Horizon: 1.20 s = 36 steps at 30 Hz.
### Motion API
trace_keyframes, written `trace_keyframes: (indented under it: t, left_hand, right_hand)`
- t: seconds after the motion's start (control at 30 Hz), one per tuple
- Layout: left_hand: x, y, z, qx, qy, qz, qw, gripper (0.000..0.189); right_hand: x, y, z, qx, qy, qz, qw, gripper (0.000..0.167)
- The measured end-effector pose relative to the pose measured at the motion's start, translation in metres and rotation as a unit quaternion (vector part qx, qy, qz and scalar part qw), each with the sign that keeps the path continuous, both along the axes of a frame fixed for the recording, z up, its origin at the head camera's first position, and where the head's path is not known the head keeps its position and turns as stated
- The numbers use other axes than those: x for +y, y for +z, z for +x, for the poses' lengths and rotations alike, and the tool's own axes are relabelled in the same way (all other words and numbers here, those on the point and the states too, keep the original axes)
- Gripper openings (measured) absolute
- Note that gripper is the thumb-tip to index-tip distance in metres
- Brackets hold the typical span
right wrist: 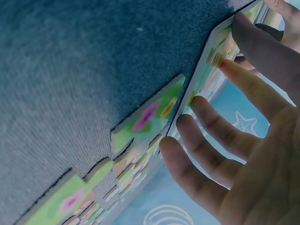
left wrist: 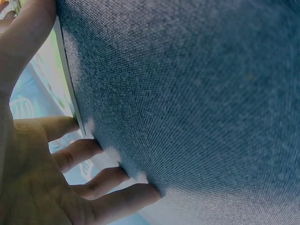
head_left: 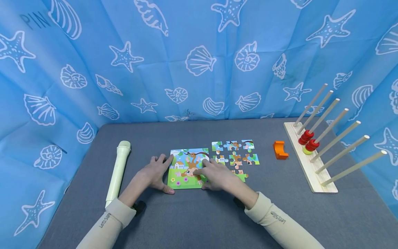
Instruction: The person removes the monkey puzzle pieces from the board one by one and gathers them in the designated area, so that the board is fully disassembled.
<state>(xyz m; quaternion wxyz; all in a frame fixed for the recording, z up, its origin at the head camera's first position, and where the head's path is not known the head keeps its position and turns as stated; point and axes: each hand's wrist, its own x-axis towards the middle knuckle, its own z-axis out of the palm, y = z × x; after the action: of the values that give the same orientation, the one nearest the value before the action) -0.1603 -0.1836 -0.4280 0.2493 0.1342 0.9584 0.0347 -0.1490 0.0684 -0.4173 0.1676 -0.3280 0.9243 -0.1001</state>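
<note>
A flat puzzle board (head_left: 180, 184) with a bright picture of a monkey hanging from a branch, a house and flowers lies on the table. My left hand (head_left: 156, 173) is spread along its left side, the thumb by the near corner and the fingers by the far part of that edge. Over the right side reaches my right hand (head_left: 217, 174), its index finger extended onto the picture and the thumb at the near right corner. To the right of the board are loose jigsaw pieces (head_left: 236, 159); one with a pink flower (right wrist: 149, 115) lies close beside the board in the right wrist view.
A pale green toy microphone (head_left: 119, 169) lies at the left. An orange arched block (head_left: 280, 150) sits right of the pieces. Farther right stands a wooden peg rack (head_left: 306, 159) with tall pegs and several red rings (head_left: 306, 137). A blue shell-print curtain (head_left: 199, 86) hangs behind the table.
</note>
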Motion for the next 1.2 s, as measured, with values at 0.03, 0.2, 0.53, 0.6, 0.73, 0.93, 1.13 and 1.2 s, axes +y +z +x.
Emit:
trace_keyframes:
  t: [0.03,0.2,0.53,0.6,0.73,0.93,1.13,1.2]
  left_hand:
    - [0.0,0.0,0.0001,0.0,0.0,0.0,1.0,0.134]
    - [-0.0001,-0.0009,-0.0001,0.001,0.0,-0.002,1.0,0.134]
    - [-0.0002,-0.0006,-0.0002,0.001,-0.001,-0.003,1.0,0.134]
    - [-0.0004,-0.0007,-0.0002,-0.001,0.0,-0.001,1.0,0.134]
    - [-0.0008,-0.0013,-0.0005,-0.001,-0.001,0.0,1.0,0.134]
    - [-0.0001,-0.0009,-0.0011,-0.005,0.001,-0.003,1.0,0.134]
    - [-0.0002,-0.0006,-0.0008,-0.006,0.001,-0.002,1.0,0.134]
    - [-0.0004,-0.0002,-0.0004,-0.005,0.001,-0.001,1.0,0.134]
  right_hand:
    - [-0.0002,0.0,0.0,-0.002,-0.002,0.002,1.0,0.048]
    - [-0.0013,-0.0003,-0.0001,-0.007,-0.003,0.009,0.9999,0.045]
    - [-0.0005,-0.0014,-0.0009,-0.015,-0.014,-0.005,0.9998,0.045]
    - [-0.0007,-0.0018,-0.0011,-0.012,-0.016,-0.008,0.9998,0.044]
    - [-0.0015,-0.0013,-0.0011,-0.001,-0.018,-0.002,0.9998,0.043]
    - [-0.0019,0.0003,-0.0017,0.013,-0.016,0.003,0.9998,0.051]
    - [-0.0021,0.0021,-0.0015,0.017,-0.015,-0.008,0.9997,0.053]
    - [-0.0021,0.0024,-0.0015,0.021,-0.013,-0.013,0.9996,0.054]
